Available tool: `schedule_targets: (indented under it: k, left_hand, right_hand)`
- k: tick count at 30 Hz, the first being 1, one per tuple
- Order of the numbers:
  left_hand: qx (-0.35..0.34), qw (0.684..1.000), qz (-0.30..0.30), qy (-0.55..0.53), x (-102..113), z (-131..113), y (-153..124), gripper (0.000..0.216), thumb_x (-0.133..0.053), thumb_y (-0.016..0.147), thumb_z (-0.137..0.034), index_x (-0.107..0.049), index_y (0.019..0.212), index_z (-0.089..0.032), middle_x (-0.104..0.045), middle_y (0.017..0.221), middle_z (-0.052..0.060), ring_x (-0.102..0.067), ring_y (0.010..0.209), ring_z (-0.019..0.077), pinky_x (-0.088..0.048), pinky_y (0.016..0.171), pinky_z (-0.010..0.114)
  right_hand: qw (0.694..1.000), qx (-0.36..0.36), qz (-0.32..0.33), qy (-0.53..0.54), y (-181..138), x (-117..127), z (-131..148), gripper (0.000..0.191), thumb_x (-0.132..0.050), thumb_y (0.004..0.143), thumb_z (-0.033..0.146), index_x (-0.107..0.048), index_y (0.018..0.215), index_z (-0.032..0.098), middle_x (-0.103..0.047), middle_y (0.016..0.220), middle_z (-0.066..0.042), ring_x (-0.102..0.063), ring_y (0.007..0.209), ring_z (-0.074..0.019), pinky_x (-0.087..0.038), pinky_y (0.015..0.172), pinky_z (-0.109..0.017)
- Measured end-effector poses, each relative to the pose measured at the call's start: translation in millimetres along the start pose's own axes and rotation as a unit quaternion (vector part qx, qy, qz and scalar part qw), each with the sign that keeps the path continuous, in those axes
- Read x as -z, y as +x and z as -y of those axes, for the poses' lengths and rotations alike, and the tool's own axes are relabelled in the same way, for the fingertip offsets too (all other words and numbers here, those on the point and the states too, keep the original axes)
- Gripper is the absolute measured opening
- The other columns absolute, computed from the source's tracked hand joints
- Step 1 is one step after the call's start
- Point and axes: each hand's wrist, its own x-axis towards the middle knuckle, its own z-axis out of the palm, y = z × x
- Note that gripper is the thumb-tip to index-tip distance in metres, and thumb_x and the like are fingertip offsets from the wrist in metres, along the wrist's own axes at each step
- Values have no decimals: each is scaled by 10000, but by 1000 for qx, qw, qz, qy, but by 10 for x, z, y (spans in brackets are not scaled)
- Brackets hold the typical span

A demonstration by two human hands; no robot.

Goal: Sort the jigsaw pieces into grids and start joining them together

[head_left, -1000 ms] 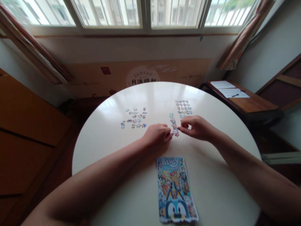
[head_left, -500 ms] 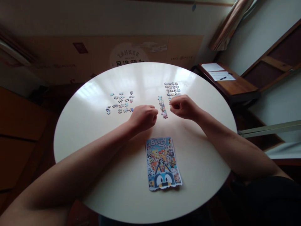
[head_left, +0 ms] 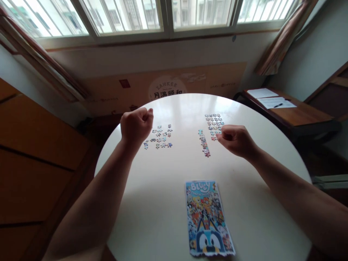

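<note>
My left hand [head_left: 136,124] is a raised fist over the table's far left side, with nothing showing in it. Just right of it lie loose jigsaw pieces [head_left: 161,139] in scattered rows. My right hand [head_left: 237,140], also curled into a fist, is beside the near right corner of a grid of spaced jigsaw pieces [head_left: 214,122] and partly covers that corner; no piece shows in its fingers. Between the hands lies a narrow joined strip of puzzle [head_left: 204,143]. Nearer to me, a colourful Bluey picture sheet [head_left: 209,217] with a ragged bottom edge lies flat.
Everything lies on a white round table [head_left: 157,203]. A wooden side table [head_left: 307,108] at the right holds papers [head_left: 277,103] and a pen. Beyond stand a cardboard panel [head_left: 103,87] and a barred window [head_left: 125,16]; an orange-brown cabinet [head_left: 27,159] is at left.
My left hand has moved left and away from the puzzle strip, up past the loose pieces. My right hand stays a fist near the grid. The view has tilted up, showing the window.
</note>
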Motion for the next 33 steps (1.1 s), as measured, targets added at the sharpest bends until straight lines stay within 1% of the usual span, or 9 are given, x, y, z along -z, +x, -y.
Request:
schedule_targets:
  k: [2,4,9,13,16,19,21,24,33]
  left_hand:
    - [34,999,1,25,68,164,90,456,-449,938,-400,-381,534,-200,-371,490,-6,-351,514,130,-246,545,288]
    - [59,997,33,43,92,268,134,483,-395,961,-427,-389,533,-203,-400,500,10,-370,519,143,-233,541,301]
    - [68,975,200,71,18,342,127,518,-384,949,-478,-430,512,-204,-490,503,26,-406,487,157,-230,513,302]
    - [57,948,302,86,-44,382,102,522,-377,945,-479,-479,516,-201,-572,526,49,-452,454,157,-285,482,297]
    - [91,920,364,109,-69,439,91,500,-374,942,-474,-582,588,-189,-667,650,91,-563,540,196,-379,519,302]
    - [125,891,412,140,-122,496,73,452,-399,925,-463,-692,752,-166,-735,865,146,-658,740,262,-468,637,326]
    - [141,880,427,148,-174,532,56,453,-386,929,-456,-725,870,-160,-739,982,165,-676,869,295,-493,724,345]
    - [153,885,411,154,-244,594,38,492,-330,953,-448,-734,970,-168,-733,1066,170,-668,984,311,-500,803,361]
    - [170,884,401,171,-352,698,-11,507,-276,973,-345,-724,1073,-130,-711,1162,187,-661,1021,301,-514,814,358]
  right_hand:
    - [1000,-3,-7,7,-3,2,6,431,-592,831,130,-244,591,207,-267,560,57,-263,535,-89,-241,518,-263]
    - [1000,-2,-9,13,-7,1,19,438,-597,842,141,-244,591,206,-268,564,55,-265,534,-89,-244,514,-261]
    - [1000,-9,-11,28,-13,-7,60,452,-609,860,171,-246,592,207,-264,568,52,-263,536,-94,-245,512,-266]
    - [999,-19,-15,34,-20,-9,71,452,-609,868,189,-250,594,211,-271,565,48,-262,534,-103,-243,508,-278]
    - [999,-31,-10,38,-34,-22,63,452,-607,873,208,-255,591,214,-271,562,44,-263,532,-110,-245,505,-284]
    - [998,-38,-7,41,-51,-47,50,458,-604,883,232,-250,592,213,-270,564,43,-264,533,-112,-255,507,-283]
    - [998,-37,-4,45,-60,-64,44,464,-603,888,246,-245,595,212,-266,568,44,-261,536,-113,-258,511,-281]
    - [998,-33,2,50,-70,-80,41,466,-610,887,247,-245,601,211,-259,574,47,-263,537,-113,-260,517,-278]
    - [998,-26,5,54,-102,-120,-8,461,-618,894,241,-275,589,213,-257,573,49,-264,537,-108,-303,510,-271]
